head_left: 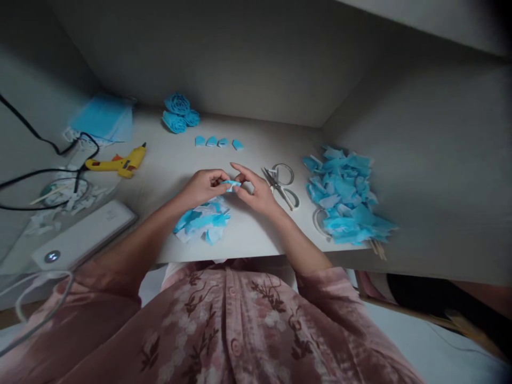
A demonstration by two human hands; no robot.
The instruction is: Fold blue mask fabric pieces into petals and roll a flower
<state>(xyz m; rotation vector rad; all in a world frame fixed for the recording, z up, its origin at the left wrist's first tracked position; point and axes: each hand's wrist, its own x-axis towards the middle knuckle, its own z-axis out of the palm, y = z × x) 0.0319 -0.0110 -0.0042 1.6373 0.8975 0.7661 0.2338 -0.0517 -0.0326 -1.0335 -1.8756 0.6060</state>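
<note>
Between my two hands is a small blue-and-white fabric piece (pixel 232 185), pinched over the middle of the desk. My left hand (pixel 206 186) grips its left end with thumb and fingers. My right hand (pixel 256 189) holds the right end between thumb and a finger, with the index finger raised. Beneath my left wrist lies a loose pile of blue and white scraps (pixel 208 220). Scissors (pixel 280 186) with white handles lie just right of my right hand. Beyond my hands, several small folded blue petals (pixel 211 141) are set out in a row.
Three rolled blue fabric roses (pixel 176 113) sit at the back. A yellow glue gun (pixel 124 161), flat blue masks (pixel 104 118), black cables and a white power bank (pixel 86 234) occupy the left. A large heap of blue pieces (pixel 342 186) and thin sticks (pixel 378 248) lie at right.
</note>
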